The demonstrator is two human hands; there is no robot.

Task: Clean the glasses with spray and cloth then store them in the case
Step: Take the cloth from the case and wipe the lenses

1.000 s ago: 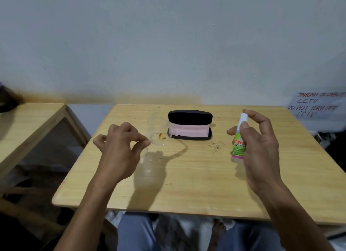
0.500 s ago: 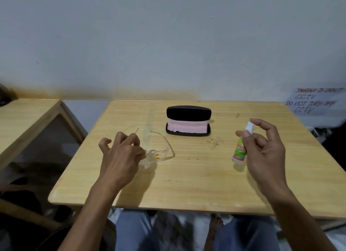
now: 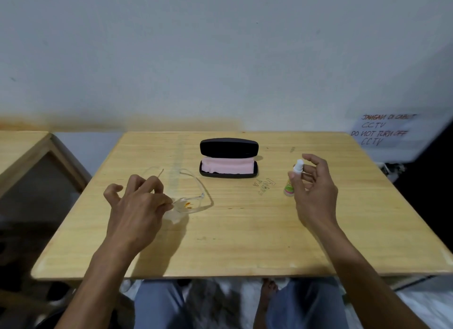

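Note:
Clear glasses lie on the wooden table, left of centre, temples pointing away from me. My left hand pinches their frame at the near lens with thumb and forefinger. Behind them the black case stands open, and a pink cloth lies folded inside it. A small spray bottle with a white nozzle and green label stands on the table to the right. My right hand curls loosely around it, thumb in front, fingers behind.
A second wooden table stands to the left with a gap between. A white wall runs along the table's far edge. A handwritten paper sign hangs at the right. My knees show under the near edge.
Both hands came down: the glasses went from held in the air to lying on the table, and the spray bottle was lowered until it stands on the table. My right fingers have loosened.

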